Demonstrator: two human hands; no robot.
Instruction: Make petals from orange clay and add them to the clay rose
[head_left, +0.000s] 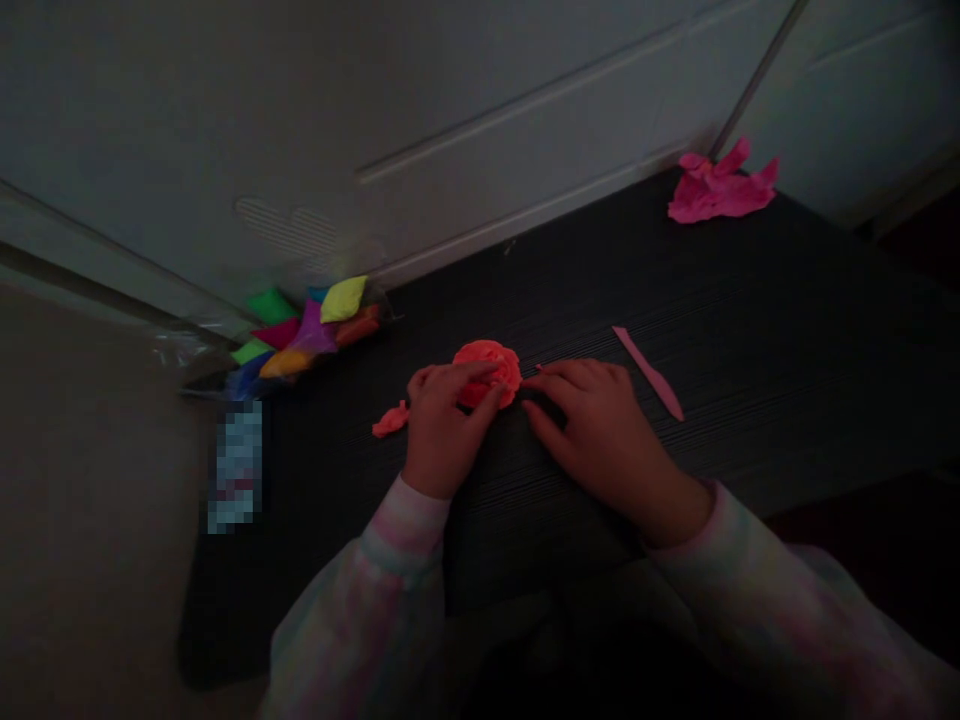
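Observation:
On the dark table, an orange-pink clay flower (504, 352) with layered, rose-like petals lies in front of me. My left hand (450, 420) grips it, with the index finger across its top and the thumb along its near side. At the flower's right edge is my right hand (600, 425), its thumb and index finger apart; whether a fingertip touches the petals I cannot tell. A lump of the same orange-pink clay (390, 420) sits just left of my left hand. Right of my right hand lies a flat pink modelling knife (651, 375).
Several bright packets of clay (300, 335) lie in clear plastic at the table's back left. A blurred pale packet (236, 468) is nearer, at the left edge. A crumpled bright pink piece (721, 190) stands in the far right corner. White panelling (525, 130) borders the back.

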